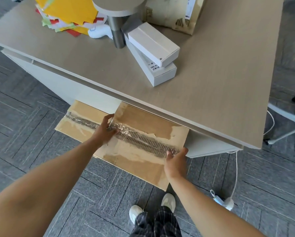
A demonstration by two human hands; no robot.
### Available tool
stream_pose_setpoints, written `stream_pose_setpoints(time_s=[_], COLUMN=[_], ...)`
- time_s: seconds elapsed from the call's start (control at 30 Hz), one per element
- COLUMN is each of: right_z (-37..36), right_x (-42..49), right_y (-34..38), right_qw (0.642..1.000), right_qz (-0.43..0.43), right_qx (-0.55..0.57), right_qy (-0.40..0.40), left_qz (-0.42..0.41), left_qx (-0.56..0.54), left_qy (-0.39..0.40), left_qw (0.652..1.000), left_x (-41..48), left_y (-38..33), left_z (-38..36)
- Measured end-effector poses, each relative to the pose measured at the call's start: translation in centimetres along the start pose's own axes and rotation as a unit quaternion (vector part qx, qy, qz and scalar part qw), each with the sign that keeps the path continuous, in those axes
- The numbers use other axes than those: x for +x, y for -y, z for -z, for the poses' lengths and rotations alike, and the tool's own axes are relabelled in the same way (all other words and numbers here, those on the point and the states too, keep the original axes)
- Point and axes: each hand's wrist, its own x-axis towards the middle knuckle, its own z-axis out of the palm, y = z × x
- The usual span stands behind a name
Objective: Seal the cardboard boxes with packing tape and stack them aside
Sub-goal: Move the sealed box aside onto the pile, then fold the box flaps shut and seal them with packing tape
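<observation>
Both my hands meet one cardboard box [139,170]: left hand [105,130] pinches tape [143,141], right hand [175,161] grips its end; two white boxes [153,46] beyond.

The person wears loose dark trousers [157,223] checked with thin pale lines and a pair of white low shoes [135,213] with rounded toes, and both forearms are bare all the way to the left hand [107,130] and right hand [175,162].

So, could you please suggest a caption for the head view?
Left hand pinches crinkled clear tape on a cardboard box while the right hand grips its end, beside a desk.
</observation>
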Motion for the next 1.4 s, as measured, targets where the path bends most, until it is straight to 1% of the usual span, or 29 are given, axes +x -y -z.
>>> stream_pose_setpoints(time_s=[0.07, 0.13, 0.23, 0.3, 0.33, 0.37, 0.43, 0.53, 0.6, 0.67, 0.8, 0.93, 1.03, 1.17, 1.3, 1.4], right_z=[0.1, 0.5, 2.4, 4.4, 5.2, 5.8, 8.0, 12.8, 16.1, 18.9, 25.4, 32.4, 38.1, 44.9, 49.3, 50.9], right_x=[0.2, 0.4, 0.9, 0.6, 0.5, 0.2, -0.7, -2.7, -3.3, -2.8, -1.2, 1.2, 3.5, 6.9, 9.3, 11.1], right_y=[0.3, 1.0, 2.6, 3.6, 3.8, 4.2, 5.1, 7.7, 9.1, 10.1, 12.8, 15.9, 18.7, 23.0, 27.5, 30.7], right_qw=[1.0, 0.998, 0.986, 0.972, 0.962, 0.953, 0.934, 0.901, 0.897, 0.901, 0.897, 0.879, 0.862, 0.838, 0.817, 0.814], right_qz=[-0.003, -0.016, -0.047, -0.046, -0.033, -0.016, 0.024, 0.068, 0.088, 0.086, 0.1, 0.124, 0.181, 0.278, 0.369, 0.413], right_qx=[-0.007, -0.042, -0.109, -0.149, -0.18, -0.211, -0.26, -0.326, -0.334, -0.335, -0.354, -0.383, -0.397, -0.408, -0.399, -0.37], right_qy=[0.021, 0.042, 0.116, 0.178, 0.202, 0.216, 0.243, 0.279, 0.275, 0.262, 0.246, 0.257, 0.258, 0.231, 0.193, 0.173], left_qz=[0.017, 0.034, 0.067, 0.066, 0.07, 0.076, 0.082, 0.061, 0.04, 0.024, -0.033, -0.064, -0.084, -0.105, -0.125, -0.145], left_qx=[0.042, 0.096, 0.198, 0.255, 0.265, 0.277, 0.327, 0.387, 0.382, 0.365, 0.36, 0.356, 0.339, 0.321, 0.321, 0.305], left_qy=[-0.002, -0.005, 0.012, 0.054, 0.081, 0.116, 0.177, 0.211, 0.217, 0.222, 0.208, 0.188, 0.157, 0.104, 0.067, 0.042], left_qw=[0.999, 0.995, 0.978, 0.963, 0.958, 0.951, 0.925, 0.895, 0.897, 0.904, 0.909, 0.913, 0.924, 0.935, 0.937, 0.94], left_x=[0.0, -0.7, -2.0, -2.7, -3.3, -4.0, -5.7, -8.6, -9.7, -11.0, -13.3, -14.7, -15.0, -14.3, -13.8, -12.5], left_y=[-0.6, -2.1, -4.0, -5.3, -6.6, -8.0, -11.8, -18.3, -22.2, -26.2, -33.9, -40.4, -45.0, -51.6, -57.5, -60.8], left_z=[0.0, 0.0, -0.3, -0.5, -0.5, -0.6, -0.9, -1.2, -1.7, -2.2, -3.4, -4.6, -5.1, -5.0, -4.8, -4.1])
